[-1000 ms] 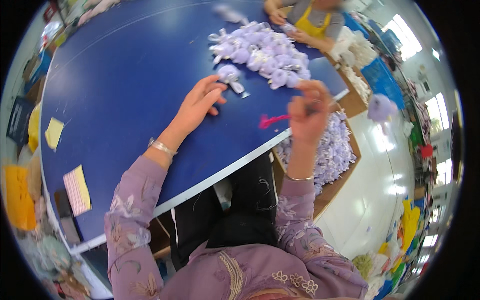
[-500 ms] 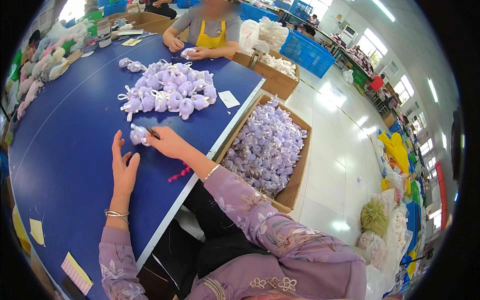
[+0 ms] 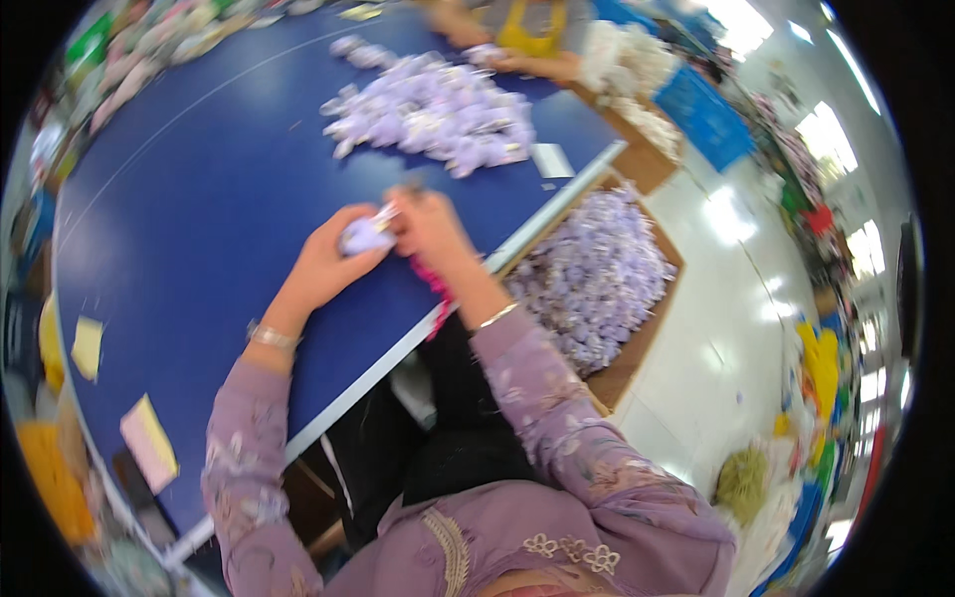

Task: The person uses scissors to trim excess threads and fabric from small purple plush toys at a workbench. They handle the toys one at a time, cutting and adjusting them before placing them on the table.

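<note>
My left hand (image 3: 330, 253) is closed around a small lavender plush toy (image 3: 364, 237), just above the blue table (image 3: 199, 259). My right hand (image 3: 432, 233) meets it from the right, its fingertips at the white loop end (image 3: 385, 216) of the toy. A small dark tool (image 3: 414, 186) sticks out of the right fist, too smeared by motion to name surely. From below that hand a curly pink cord (image 3: 434, 284) hangs toward the table edge. Beyond both hands lies a heap of similar lavender plush toys (image 3: 438, 111).
Right of the table edge stands a cardboard box (image 3: 637, 343) full of lavender pieces (image 3: 597, 274). A white paper (image 3: 552, 160) lies by the heap, and yellow notes (image 3: 88, 348) lie at the left. Across the table a person in a yellow apron (image 3: 530, 28) handles another piece.
My hands have come together, and the toy has passed from the right fingers into my left hand, which has closed on it. The view has shifted, and the right hand is blurred.
</note>
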`<state>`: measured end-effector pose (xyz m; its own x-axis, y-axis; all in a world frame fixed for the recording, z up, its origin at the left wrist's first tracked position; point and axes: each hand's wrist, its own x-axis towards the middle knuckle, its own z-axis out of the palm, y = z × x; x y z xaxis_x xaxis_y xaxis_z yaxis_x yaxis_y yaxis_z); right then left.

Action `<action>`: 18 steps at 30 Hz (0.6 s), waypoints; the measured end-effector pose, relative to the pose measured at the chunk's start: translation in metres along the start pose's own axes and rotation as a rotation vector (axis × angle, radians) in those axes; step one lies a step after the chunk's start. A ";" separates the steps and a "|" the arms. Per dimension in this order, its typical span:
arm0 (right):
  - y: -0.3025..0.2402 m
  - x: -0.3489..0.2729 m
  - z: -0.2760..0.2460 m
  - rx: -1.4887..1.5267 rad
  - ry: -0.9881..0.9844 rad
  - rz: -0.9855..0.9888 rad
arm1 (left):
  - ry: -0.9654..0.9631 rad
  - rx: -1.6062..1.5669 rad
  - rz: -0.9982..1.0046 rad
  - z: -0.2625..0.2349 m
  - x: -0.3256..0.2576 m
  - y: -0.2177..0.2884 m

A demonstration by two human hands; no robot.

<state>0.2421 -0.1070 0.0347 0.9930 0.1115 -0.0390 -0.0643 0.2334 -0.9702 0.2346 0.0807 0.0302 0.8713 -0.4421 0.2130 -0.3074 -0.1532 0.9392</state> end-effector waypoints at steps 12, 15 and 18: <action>-0.001 0.001 0.004 0.045 -0.144 -0.002 | 0.031 -0.069 -0.026 -0.006 -0.002 0.008; 0.001 0.002 0.001 0.033 -0.114 -0.004 | 0.005 -0.112 -0.021 -0.006 -0.002 0.006; -0.004 -0.001 0.006 0.046 -0.053 -0.035 | -0.031 -0.190 -0.033 -0.007 0.002 -0.006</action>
<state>0.2412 -0.1025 0.0402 0.9881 0.1533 0.0083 -0.0356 0.2818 -0.9588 0.2406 0.0871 0.0267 0.8668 -0.4666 0.1759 -0.1987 0.0002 0.9801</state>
